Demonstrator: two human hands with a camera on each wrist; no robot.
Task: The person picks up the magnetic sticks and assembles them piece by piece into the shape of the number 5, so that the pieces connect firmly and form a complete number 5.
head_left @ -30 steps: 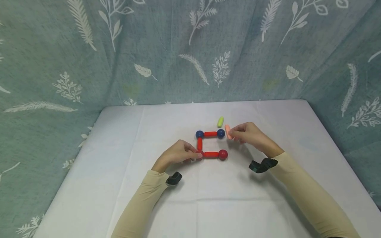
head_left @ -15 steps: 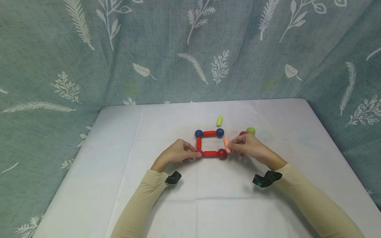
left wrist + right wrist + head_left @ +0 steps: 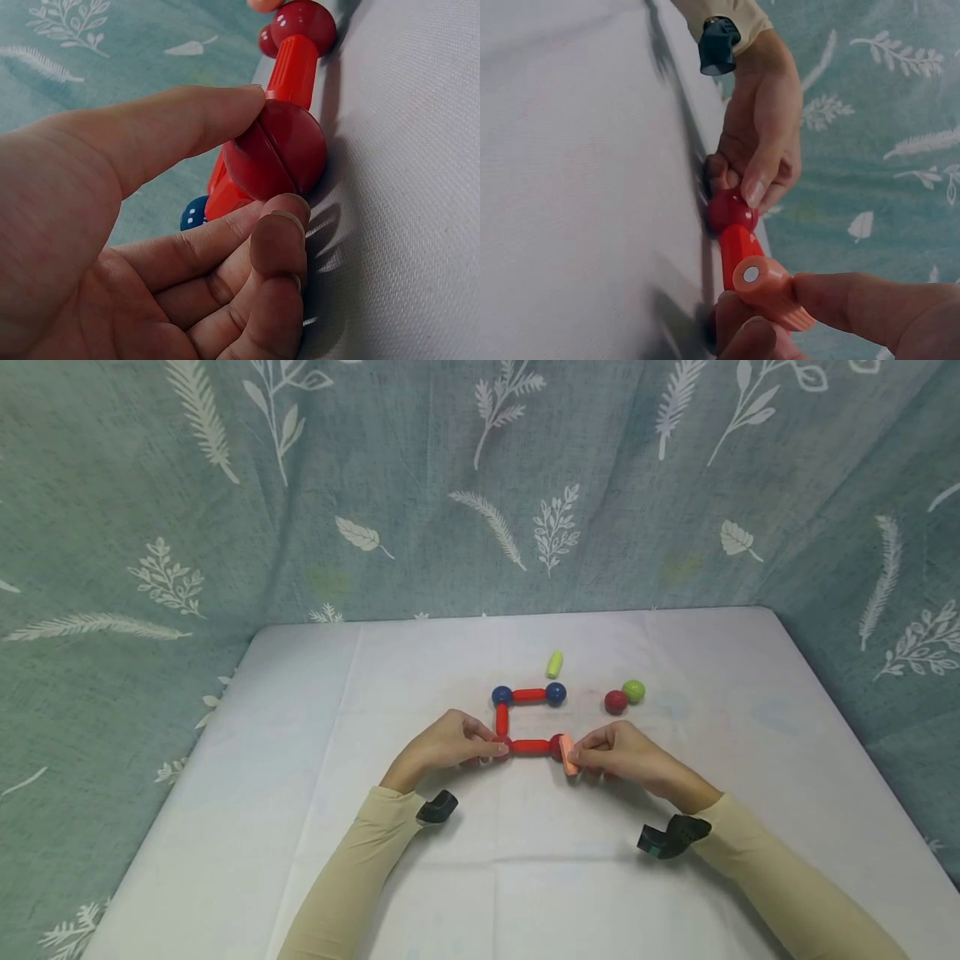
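Three red magnetic rods, two blue balls and two red balls form an open-sided frame on the table. My left hand (image 3: 450, 747) pinches the red corner ball (image 3: 277, 150) between thumb and fingers. From that ball one red rod (image 3: 530, 747) runs to the near-right red ball (image 3: 555, 747). My right hand (image 3: 626, 762) pinches an orange magnetic rod (image 3: 567, 756) that overlaps this ball in the head view. A pale metal disc shows in the orange rod's end in the right wrist view. The blue balls (image 3: 556, 694) stand at the frame's far corners.
A yellow-green rod (image 3: 554, 664) lies behind the frame. Right of it, a loose red ball (image 3: 616, 702) and a green ball (image 3: 633, 692) sit side by side. The white table (image 3: 420, 893) backs onto a leaf-patterned curtain (image 3: 420, 568).
My right hand has brought the orange rod nearer to me, from beside the far-right blue ball to the near-right red ball. The loose red and green balls have come into sight. My left hand stays.
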